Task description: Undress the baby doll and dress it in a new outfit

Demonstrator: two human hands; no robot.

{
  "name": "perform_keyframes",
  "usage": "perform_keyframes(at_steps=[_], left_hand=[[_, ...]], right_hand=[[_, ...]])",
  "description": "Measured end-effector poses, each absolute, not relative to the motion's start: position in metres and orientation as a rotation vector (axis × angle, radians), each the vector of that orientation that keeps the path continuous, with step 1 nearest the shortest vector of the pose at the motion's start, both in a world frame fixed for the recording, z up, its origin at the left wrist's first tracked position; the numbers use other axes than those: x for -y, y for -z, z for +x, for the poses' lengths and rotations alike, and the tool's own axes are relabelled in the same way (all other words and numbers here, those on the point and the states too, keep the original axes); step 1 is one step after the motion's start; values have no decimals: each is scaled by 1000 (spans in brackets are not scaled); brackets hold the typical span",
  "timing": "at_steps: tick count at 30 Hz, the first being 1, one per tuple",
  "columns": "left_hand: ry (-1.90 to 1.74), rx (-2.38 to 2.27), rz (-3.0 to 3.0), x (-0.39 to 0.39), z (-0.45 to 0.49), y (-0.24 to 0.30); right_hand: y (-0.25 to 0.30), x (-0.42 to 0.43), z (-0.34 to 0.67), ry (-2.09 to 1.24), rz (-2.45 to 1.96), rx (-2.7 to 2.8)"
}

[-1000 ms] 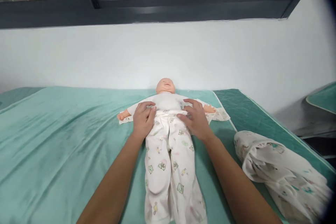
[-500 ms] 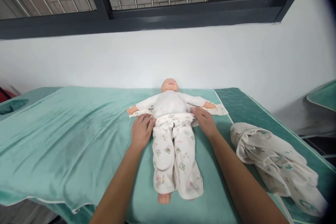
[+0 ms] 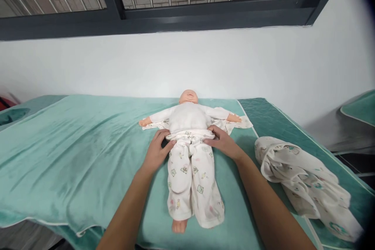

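A baby doll [image 3: 188, 119] in a white long-sleeved top lies on its back, arms spread, its head close to the wall. It wears white printed pants [image 3: 179, 172], and one bare foot [image 3: 179, 225] shows below a cuff. At the waistband's left side, my left hand [image 3: 158, 150] grips the pants, thumb in front and fingers at the edge. My right hand [image 3: 224, 142] holds the waistband's other side in the same way. A printed cloth [image 3: 240, 124] is spread beneath the doll's back and arms.
A teal cover [image 3: 88, 156] with folds lies over the bed. Bundled printed fabric [image 3: 304, 179] rests at the right, on a darker green mat [image 3: 281, 123]. Behind the bed rises a white wall [image 3: 181, 62] under a dark window frame [image 3: 211, 19].
Both hands have closed in on the waistband, their thumbs now on the front of the pants. The pants' legs and the doll's lower body have shifted slightly left in view.
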State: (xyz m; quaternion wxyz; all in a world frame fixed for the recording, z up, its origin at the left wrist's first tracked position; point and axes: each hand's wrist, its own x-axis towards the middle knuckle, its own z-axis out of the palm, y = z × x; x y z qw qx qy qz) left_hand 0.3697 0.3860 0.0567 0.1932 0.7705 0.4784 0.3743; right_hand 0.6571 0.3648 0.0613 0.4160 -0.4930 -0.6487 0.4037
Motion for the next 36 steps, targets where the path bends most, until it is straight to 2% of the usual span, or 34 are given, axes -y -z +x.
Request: perform_keyframes(at_steps=[4,11,15,21,27,36], left_hand=[[-1089,-1363,2135,-398,381,-61],[-1298,-1402,2143,-441,406,-70],[-1292,-1409,2089,-450,410,-68],[-1272,-1472,2078,-412,401,-63],[-1317,-1500,2257,-368,395,-61],[-1225,-1441,2160,-370,394,-57]], right_hand=[[-62,-369,655,-1045,-1210,1589],[-60,-389,637,-632,-1456,1390],[-59,-388,633,-537,-1515,1408],[-59,-381,632,-526,-1489,1432],[-55,-378,632,-330,-1433,1444],[-58,-346,626,-582,-1424,1438]])
